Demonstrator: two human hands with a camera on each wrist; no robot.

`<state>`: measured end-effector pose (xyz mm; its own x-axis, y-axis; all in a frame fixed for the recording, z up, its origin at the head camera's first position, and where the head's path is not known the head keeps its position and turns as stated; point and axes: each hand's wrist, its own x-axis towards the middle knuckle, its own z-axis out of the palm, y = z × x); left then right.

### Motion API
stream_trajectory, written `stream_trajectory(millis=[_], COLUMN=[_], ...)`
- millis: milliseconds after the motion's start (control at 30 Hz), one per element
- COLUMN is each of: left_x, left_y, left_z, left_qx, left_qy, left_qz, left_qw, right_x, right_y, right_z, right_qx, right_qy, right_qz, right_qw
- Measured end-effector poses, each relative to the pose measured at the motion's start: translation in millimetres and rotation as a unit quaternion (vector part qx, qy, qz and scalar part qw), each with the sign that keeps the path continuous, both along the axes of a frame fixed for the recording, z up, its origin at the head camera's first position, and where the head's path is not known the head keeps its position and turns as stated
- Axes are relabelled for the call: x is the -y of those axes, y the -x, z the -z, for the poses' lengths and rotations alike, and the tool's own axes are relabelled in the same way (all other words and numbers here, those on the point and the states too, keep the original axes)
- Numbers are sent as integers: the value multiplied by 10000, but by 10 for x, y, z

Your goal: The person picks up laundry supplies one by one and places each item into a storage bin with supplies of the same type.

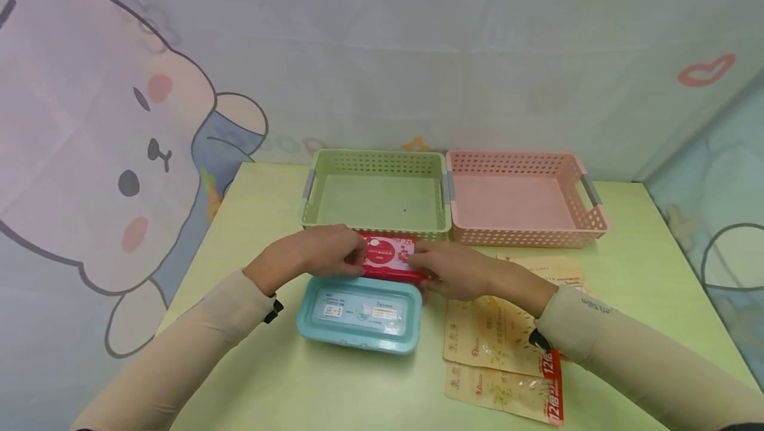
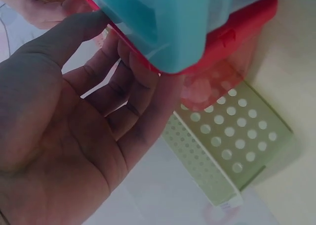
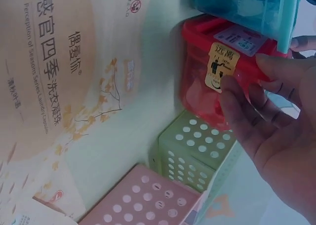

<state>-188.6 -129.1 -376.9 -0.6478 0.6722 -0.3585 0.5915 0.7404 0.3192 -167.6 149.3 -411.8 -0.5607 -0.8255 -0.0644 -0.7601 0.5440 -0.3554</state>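
Note:
A red plastic box with a printed lid label lies between both hands, just in front of the green basket. My left hand grips its left end; in the left wrist view the thumb and curled fingers hold the lid's edge. At the other end my right hand holds the box, thumb on the lid and fingers against the side near a yellow sticker. A teal box with a clear-topped lid sits directly in front of the red one.
A pink basket stands beside the green one, against the back curtain. Beige laundry capsule pouches lie overlapping under the right forearm. Everything rests on a pale green table.

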Motion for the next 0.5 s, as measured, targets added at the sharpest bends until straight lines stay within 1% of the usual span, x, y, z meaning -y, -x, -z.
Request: stream_trajectory(millis=[200,333,500], left_x=[7,15,40], left_y=[0,4,24], left_z=[-21,-55,-96], left_qx=[-89,36,242], left_qy=[-15,-92,-300], left_qz=[50,52,58], left_qw=[9999,9999,9992], right_x=[-9,-19,-30], right_y=[26,26,11], right_z=[21,19,-30], right_qx=[7,-40,-123], right_qy=[266,383,473], right_qz=[-78,-129,-171], right_qw=[9996,9992,9987])
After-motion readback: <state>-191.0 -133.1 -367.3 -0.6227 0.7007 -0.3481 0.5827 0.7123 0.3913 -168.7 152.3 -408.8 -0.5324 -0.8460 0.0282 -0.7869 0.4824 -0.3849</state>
